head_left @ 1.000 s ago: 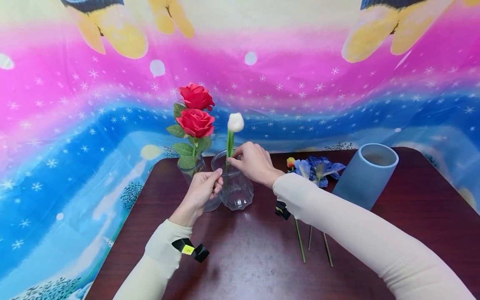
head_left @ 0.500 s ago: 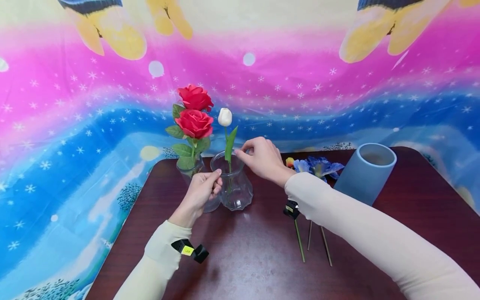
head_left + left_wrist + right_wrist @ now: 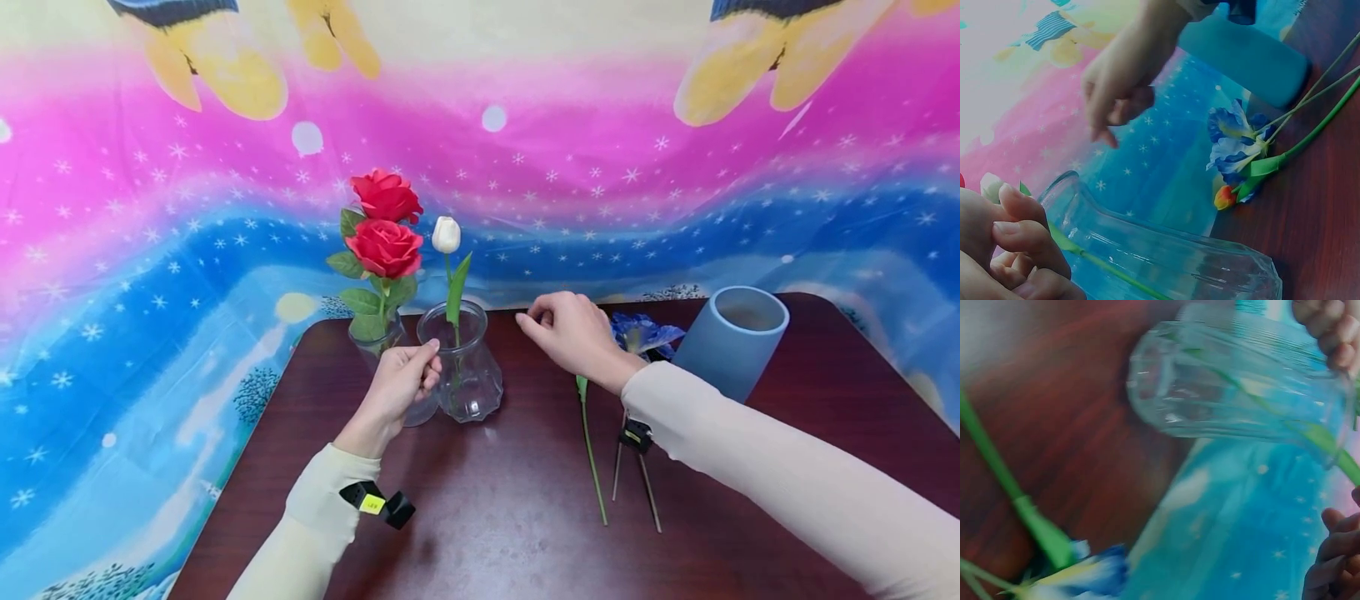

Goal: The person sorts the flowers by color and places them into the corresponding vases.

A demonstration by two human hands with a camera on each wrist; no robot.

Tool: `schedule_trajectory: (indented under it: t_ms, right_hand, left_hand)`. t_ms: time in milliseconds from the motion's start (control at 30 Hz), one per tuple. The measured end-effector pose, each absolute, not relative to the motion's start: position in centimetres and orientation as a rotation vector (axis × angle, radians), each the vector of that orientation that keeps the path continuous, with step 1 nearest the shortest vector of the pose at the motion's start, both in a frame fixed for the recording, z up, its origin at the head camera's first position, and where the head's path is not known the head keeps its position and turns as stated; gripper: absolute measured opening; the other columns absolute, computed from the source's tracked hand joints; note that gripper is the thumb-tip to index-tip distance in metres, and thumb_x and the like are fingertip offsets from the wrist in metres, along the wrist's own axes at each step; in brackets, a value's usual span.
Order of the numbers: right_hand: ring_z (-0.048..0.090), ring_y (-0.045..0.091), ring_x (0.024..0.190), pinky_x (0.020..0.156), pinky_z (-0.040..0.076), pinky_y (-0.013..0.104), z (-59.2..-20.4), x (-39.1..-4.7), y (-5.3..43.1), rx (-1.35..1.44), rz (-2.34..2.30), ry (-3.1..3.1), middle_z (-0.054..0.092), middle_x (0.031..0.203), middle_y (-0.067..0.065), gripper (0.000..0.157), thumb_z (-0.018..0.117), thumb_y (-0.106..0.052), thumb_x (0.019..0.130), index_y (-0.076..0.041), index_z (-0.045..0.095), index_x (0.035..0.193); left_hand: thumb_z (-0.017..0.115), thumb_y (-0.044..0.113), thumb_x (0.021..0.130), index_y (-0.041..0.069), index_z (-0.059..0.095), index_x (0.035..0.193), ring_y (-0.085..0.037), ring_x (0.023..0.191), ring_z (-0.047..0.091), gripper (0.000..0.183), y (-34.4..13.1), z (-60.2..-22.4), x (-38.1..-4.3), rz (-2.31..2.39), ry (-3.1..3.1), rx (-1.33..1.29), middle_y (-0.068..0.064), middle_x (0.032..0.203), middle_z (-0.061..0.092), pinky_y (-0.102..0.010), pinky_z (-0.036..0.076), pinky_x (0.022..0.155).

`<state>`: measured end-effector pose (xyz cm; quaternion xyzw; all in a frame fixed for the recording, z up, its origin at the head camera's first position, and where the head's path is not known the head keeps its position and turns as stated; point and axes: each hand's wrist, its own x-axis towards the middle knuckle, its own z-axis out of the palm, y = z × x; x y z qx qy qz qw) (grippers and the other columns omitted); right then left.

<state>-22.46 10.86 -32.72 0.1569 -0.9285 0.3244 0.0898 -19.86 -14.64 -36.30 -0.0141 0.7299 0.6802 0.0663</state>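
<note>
In the head view my left hand (image 3: 397, 383) pinches the rim of a clear glass vase (image 3: 480, 375) with thumb and curled fingers. A white tulip (image 3: 446, 236) with a green leaf stands in that vase, leaning a little left. My right hand (image 3: 573, 333) is in the air to the right of the vase, holding nothing, its fingers loosely bent. Below and beyond it lie blue flowers (image 3: 645, 333) and thin stems on the table. The left wrist view shows these blue flowers (image 3: 1232, 134) beside an orange-yellow tulip (image 3: 1225, 197).
Two red roses (image 3: 385, 247) stand in another glass vase (image 3: 367, 333), partly behind my left hand. A tall blue-grey vase (image 3: 731, 350) stands at the back right of the dark wooden table (image 3: 495, 517). A printed cloth (image 3: 600, 125) hangs behind.
My right hand has let go of the tulip and moved right, away from the vase. The tulip has tipped left inside it. My left hand has stayed at the rim.
</note>
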Motion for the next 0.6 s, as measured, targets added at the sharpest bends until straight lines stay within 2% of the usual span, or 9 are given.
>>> schedule_trajectory:
  t_ms: [133, 300, 600]
  right_hand:
    - [0.051, 0.014, 0.049, 0.047, 0.039, 0.031, -34.6, -22.0, 12.2, 0.483, 0.855, -2.859, 0.057, 0.057, -0.002, 0.025, 0.063, -0.036, 0.099, -0.016, 0.073, 0.087]
    - [0.045, 0.013, 0.045, 0.044, 0.035, 0.030, -37.1, -21.6, 13.5, 0.492, 0.760, -2.989, 0.049, 0.052, -0.003, 0.032, 0.064, -0.036, 0.099, -0.016, 0.065, 0.073]
    - [0.044, 0.016, 0.045, 0.043, 0.033, 0.031, -40.7, -20.7, 15.3, 0.489, 0.667, -3.151, 0.043, 0.051, -0.001, 0.040, 0.069, -0.032, 0.096, -0.014, 0.055, 0.063]
  left_hand:
    - [0.048, 0.024, 0.107, 0.012, 0.055, 0.065, -0.004, 0.043, 0.036, 0.044, -14.6, -36.3, -19.9, 2.058, 2.199, -0.042, 0.008, 0.048, 0.044, -0.016, 0.028, 0.043]
    - [0.049, 0.024, 0.107, 0.012, 0.055, 0.065, -0.004, 0.043, 0.037, 0.044, -14.6, -36.2, -19.9, 2.062, 2.196, -0.046, 0.008, 0.048, 0.044, -0.016, 0.028, 0.043]
    - [0.048, 0.024, 0.107, 0.012, 0.055, 0.064, -0.003, 0.042, 0.036, 0.045, -14.6, -36.4, -19.9, 2.070, 2.184, -0.047, 0.008, 0.048, 0.044, -0.016, 0.027, 0.043]
